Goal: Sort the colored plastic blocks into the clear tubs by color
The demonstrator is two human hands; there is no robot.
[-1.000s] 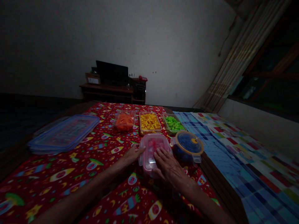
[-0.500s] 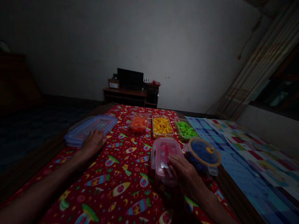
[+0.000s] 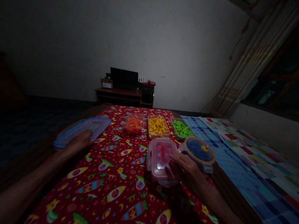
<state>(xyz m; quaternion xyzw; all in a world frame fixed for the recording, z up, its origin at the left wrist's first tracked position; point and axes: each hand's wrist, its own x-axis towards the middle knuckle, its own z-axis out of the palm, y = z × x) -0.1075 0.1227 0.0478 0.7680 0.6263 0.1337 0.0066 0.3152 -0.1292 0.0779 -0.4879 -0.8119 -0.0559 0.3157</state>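
Red cloth (image 3: 112,174), left edge: blue-rimmed lids (image 3: 99,126); left hand (image 3: 80,140) over them, grip indeterminable. Toward right edge: pink box (image 3: 161,161), right hand (image 3: 190,168) laid open against it; round tub (image 3: 197,148) crowding alongside. Beyond: orange pieces (image 3: 135,123), yellow pieces (image 3: 158,125), green pieces (image 3: 182,128).

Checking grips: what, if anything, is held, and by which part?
Left hand at the blue-rimmed lids, near edge; right hand at the pink-lidded box, right edge; whether either grips cannot be told.
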